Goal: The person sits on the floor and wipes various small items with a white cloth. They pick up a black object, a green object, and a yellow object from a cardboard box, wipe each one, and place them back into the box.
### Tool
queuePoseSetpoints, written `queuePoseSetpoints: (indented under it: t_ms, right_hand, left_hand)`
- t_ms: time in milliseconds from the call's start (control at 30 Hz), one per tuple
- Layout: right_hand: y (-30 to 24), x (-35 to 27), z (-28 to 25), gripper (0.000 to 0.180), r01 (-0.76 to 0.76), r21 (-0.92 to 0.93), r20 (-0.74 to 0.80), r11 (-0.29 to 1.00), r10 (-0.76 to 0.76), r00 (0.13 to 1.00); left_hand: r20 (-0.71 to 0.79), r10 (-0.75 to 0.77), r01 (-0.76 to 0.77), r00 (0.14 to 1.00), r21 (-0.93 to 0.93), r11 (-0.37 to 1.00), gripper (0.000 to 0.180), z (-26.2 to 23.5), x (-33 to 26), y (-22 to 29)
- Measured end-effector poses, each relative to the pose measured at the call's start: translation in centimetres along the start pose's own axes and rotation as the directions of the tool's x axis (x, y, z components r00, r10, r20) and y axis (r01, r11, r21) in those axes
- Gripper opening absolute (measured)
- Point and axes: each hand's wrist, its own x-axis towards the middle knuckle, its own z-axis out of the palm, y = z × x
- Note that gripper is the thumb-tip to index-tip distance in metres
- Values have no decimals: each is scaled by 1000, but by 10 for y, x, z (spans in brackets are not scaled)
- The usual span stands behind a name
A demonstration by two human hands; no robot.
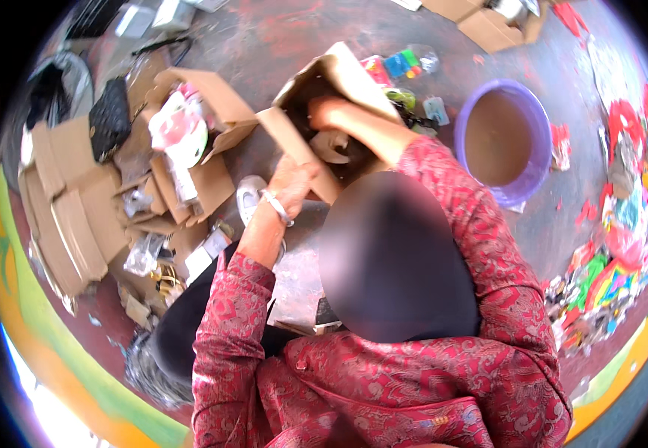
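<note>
An open brown cardboard box [354, 69] is tilted toward me on the floor in the middle of the head view. My left hand [294, 178], with a bracelet at its wrist, is closed on the edge of the box's near left flap. Through the opening my right hand [327, 113] reaches inside; its fingers are blurred and partly hidden, so what they hold cannot be made out. Just below that hand lies a crumpled piece of brown paper or card [330, 146] within the box.
A purple tub [543, 142] of murky water stands to the right. Colourful plastic scraps [608, 272] are heaped at far right. On the left are flattened cardboard [77, 216], an open carton [227, 97] holding a pink and white bundle, and a black quilted bag [109, 119].
</note>
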Motion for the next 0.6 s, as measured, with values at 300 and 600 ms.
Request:
queuePoseSetpoints:
  t_ms: [300,600]
  right_hand:
    - [-55,-24,23,26,-110,-284,-305,952,19,952]
    - [1,-180,-97,19,295,505,-569,811,56,821]
  left_hand:
    - [-170,-60,58,984,-20,998,42,-29,3,-8]
    - [-81,-63,70,995,96,993,35,-47,27,44]
